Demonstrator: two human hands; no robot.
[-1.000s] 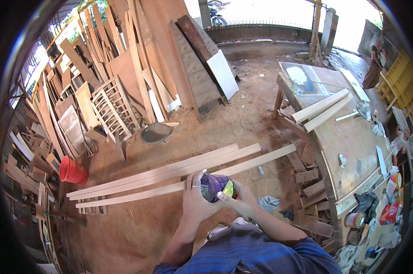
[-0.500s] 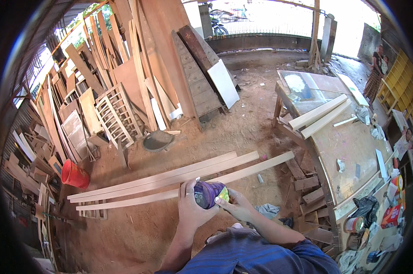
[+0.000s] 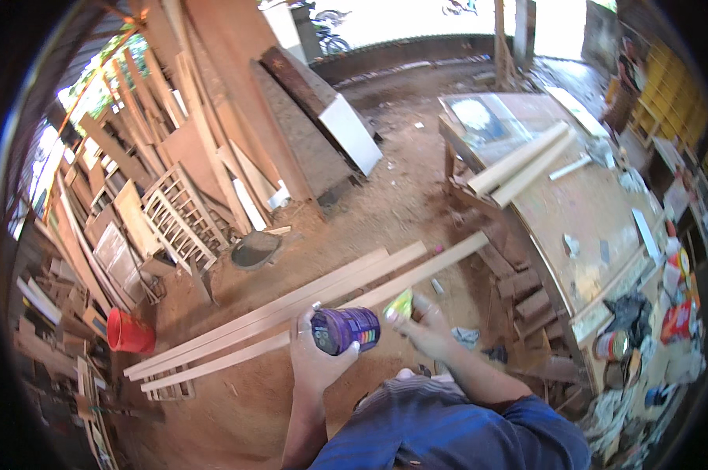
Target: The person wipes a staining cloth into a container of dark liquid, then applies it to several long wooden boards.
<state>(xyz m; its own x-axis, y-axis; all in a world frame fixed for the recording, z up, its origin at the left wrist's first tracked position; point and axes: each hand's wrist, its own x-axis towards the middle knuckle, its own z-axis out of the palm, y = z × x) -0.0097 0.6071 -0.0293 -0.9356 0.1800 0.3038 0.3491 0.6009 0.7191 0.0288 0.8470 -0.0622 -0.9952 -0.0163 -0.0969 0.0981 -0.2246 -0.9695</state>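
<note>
Floor [image 3: 213,415] of bare earth between leaning boards [image 3: 244,94] and a cluttered counter [image 3: 565,235], with a sideways purple jar [image 3: 359,323], its colourful label [image 3: 362,340] unreadable, in the wrapped grip of the left hand [image 3: 316,360] above wooden beams [image 3: 252,314], and a yellow-green piece [image 3: 401,304] pinched in the grip of the right hand [image 3: 428,330].

One purple cylindrical container [image 3: 346,329]; right of it, one small yellow-green piece [image 3: 399,304]; beyond it, three long pale wooden beams [image 3: 291,300]; left, one round red bucket [image 3: 131,331]; right, two shorter pale beams [image 3: 518,157] on one broad table [image 3: 558,235].
</note>
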